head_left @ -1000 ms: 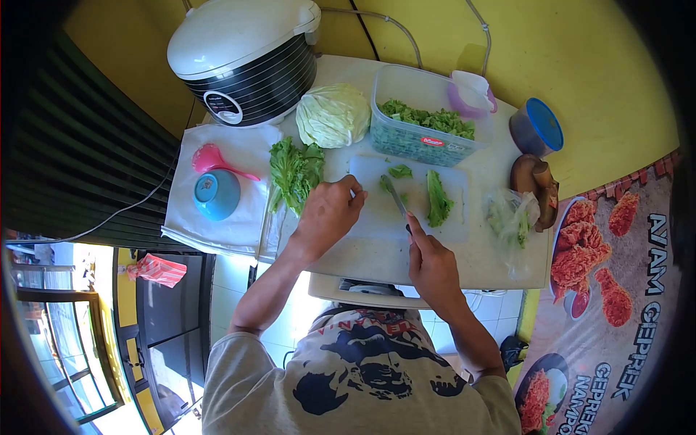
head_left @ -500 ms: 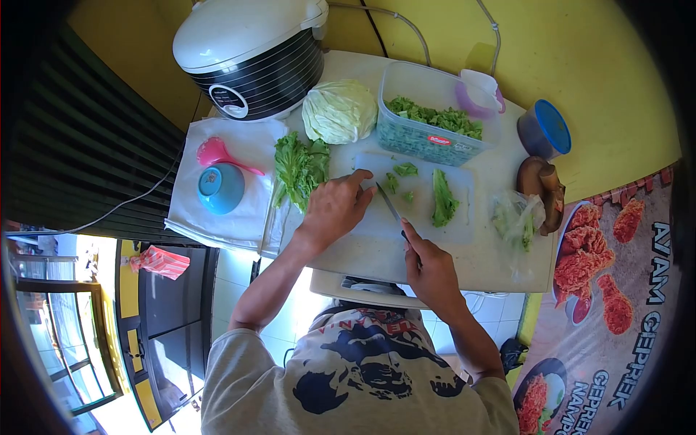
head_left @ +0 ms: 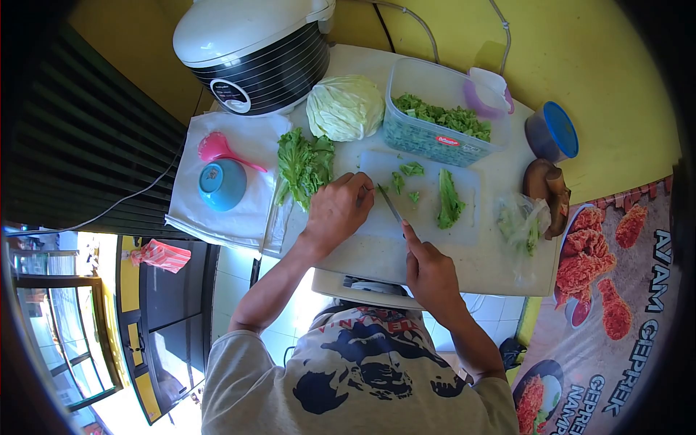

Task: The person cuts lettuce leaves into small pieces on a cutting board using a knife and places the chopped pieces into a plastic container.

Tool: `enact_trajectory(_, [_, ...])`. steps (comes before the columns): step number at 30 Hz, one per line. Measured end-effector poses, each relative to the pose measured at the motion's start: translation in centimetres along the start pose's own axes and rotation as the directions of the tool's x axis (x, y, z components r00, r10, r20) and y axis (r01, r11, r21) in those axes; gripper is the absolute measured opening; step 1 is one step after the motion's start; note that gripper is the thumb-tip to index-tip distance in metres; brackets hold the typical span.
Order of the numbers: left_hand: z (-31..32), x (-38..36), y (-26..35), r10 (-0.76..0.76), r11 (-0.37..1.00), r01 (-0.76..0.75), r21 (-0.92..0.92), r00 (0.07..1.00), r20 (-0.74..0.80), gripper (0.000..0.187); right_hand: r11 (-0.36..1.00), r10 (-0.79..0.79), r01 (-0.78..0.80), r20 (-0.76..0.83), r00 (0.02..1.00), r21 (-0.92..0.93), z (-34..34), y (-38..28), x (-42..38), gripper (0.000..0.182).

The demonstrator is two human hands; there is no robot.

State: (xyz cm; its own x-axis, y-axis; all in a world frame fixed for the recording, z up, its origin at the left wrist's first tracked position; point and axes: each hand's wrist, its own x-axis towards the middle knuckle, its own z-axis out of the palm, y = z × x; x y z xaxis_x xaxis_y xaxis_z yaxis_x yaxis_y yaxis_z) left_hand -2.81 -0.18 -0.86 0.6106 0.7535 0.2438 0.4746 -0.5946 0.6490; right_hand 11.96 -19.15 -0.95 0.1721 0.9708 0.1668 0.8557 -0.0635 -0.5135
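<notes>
As the right hand (head_left: 433, 275) grips a dark-handled, narrow steel knife (head_left: 390, 204), its blade slants over a translucent white cutting board (head_left: 424, 214), with the tip near the fingers of the left hand (head_left: 337, 210). The left hand is partly closed, fingers curled at the board's left side; whether they pinch anything cannot be told. A long green lettuce leaf (head_left: 449, 197) lies on the board, right of the knife, with small cut lettuce pieces (head_left: 412, 169) between. Large lettering on the food poster (head_left: 616, 254) at right reads "AYAM GEPREK"; a smaller line begins "GEPREK" and is cut off. The red label on the clear rectangular plastic container (head_left: 435, 141), which holds chopped greens, is too small to read. The white table (head_left: 471, 264) stands against a yellow wall (head_left: 594, 80), above a pale tiled floor (head_left: 232, 279). Beyond the board, the container and a pale green cabbage (head_left: 344, 109) bound the workspace, the black-and-white rice cooker (head_left: 261, 69) farther left. A leafy lettuce bunch (head_left: 304, 163) lies just beside the left hand; left of it, an upturned blue bowl (head_left: 222, 185) and a pink plastic ladle (head_left: 216, 147) rest on white sheeting (head_left: 254, 210). A clear plastic bag (head_left: 523, 217) of greens lies right of the board.
</notes>
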Motion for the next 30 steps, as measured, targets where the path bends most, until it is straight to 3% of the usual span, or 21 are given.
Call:
enact_trajectory(5, [-0.1,0.1,0.1,0.012,1.0,-0.011,0.029,1.0,-0.002,0.011,0.999,-0.002,0.003,0.022,1.0,-0.05,0.1,-0.5,0.9,0.069])
enact_trajectory(8, [-0.1,0.0,0.2,0.018,1.0,-0.018,0.01,1.0,-0.015,0.011,0.999,0.003,-0.004,-0.015,1.0,-0.035,0.5,-0.7,2.1,0.061])
enact_trajectory(11, [-0.1,0.0,0.0,0.031,0.999,-0.031,0.01,1.0,-0.006,0.01,0.997,-0.025,0.025,-0.003,1.0,-0.078,0.7,-0.5,1.8,0.068])
enact_trajectory(17, [-0.9,0.1,0.1,0.105,0.993,-0.108,0.038,0.992,0.071,0.011,0.996,0.017,-0.015,0.021,1.0,-0.084,-0.3,-0.2,0.8,0.066])
enact_trajectory(20, [-1.1,0.6,0.4,0.042,0.988,-0.01,-0.156,0.978,0.205,0.016,0.999,0.022,-0.024,-0.075,0.997,-0.022,-0.4,0.3,1.1,0.065])
enact_trajectory(23, [0.2,0.7,-0.4,0.111,0.982,-0.107,-0.155,0.994,0.018,0.021,1.0,0.0,0.003,-0.124,0.992,0.028,-0.5,0.0,0.9,0.064])
enact_trajectory(30, [-0.9,-0.5,0.1,0.026,0.993,-0.027,-0.111,1.0,-0.012,0.024,0.997,-0.017,0.021,-0.057,0.998,0.079,-0.7,-0.5,-1.2,0.064])
